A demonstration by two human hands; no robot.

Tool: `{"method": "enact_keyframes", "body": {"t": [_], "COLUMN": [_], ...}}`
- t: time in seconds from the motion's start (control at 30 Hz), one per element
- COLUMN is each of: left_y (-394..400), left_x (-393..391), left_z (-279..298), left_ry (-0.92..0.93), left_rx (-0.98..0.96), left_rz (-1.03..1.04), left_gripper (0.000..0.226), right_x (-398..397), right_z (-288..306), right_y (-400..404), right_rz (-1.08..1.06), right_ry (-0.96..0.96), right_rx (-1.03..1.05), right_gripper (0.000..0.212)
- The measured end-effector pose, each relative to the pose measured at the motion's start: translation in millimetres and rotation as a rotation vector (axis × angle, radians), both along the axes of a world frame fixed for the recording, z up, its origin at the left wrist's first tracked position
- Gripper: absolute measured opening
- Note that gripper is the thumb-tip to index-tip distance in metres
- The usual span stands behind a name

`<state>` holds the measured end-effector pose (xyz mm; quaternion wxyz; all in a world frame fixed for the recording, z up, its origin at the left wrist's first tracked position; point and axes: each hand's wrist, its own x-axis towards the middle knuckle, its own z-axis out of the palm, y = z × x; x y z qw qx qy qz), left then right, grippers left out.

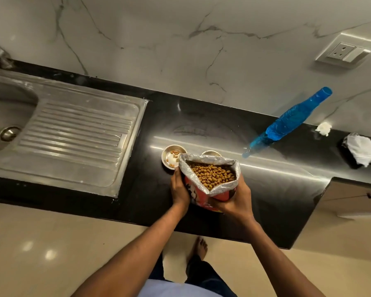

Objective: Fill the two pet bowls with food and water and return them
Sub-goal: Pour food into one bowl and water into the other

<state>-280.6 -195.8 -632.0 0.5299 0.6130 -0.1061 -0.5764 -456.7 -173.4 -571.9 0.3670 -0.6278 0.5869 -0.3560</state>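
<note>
While both hands are gripping an open red foil-lined bag of brown kibble (210, 179) over the black polished countertop (276, 189), the left hand (179, 188) is clasping its left side and the right hand (237, 200) its base. A small round steel bowl (172, 157) is holding a few pellets; a second steel bowl (211, 153), mostly hidden, is probably empty. A blue plastic bottle (291, 118) is standing nearby.
</note>
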Motion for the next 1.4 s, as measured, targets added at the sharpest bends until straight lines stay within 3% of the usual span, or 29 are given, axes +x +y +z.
{"method": "enact_keyframes", "body": {"t": [0.13, 0.23, 0.5, 1.17, 1.33, 1.4], "left_y": [-14.2, -21.2, -26.6, -24.1, -20.6, -17.3], "left_x": [-4.3, -8.1, -14.2, -16.9, -14.0, -12.5], "left_z": [5.1, 5.3, 8.3, 6.5, 4.8, 4.4], "left_ry": [0.081, 0.127, 0.141, 0.150, 0.128, 0.122], "left_rx": [0.021, 0.044, 0.080, 0.202, 0.237, 0.242], "left_rz": [-0.023, -0.017, 0.044, 0.032, 0.021, 0.006], "left_gripper": [0.051, 0.056, 0.053, 0.065, 0.047, 0.051], "right_x": [1.4, 1.8, -4.6, -0.2, 4.0, 4.1], "right_z": [18.7, 23.8, 30.7, 48.1, 49.3, 48.6], "right_y": [-10.8, -17.4, -35.6, -55.4, -59.7, -60.4], "right_rz": [-0.015, -0.022, 0.033, 0.098, 0.135, 0.144], "right_ry": [0.060, 0.125, 0.269, 0.399, 0.412, 0.415], "right_rx": [-0.036, -0.027, 0.062, 0.131, 0.172, 0.189], "right_gripper": [0.103, 0.098, 0.105, 0.102, 0.103, 0.103]}}
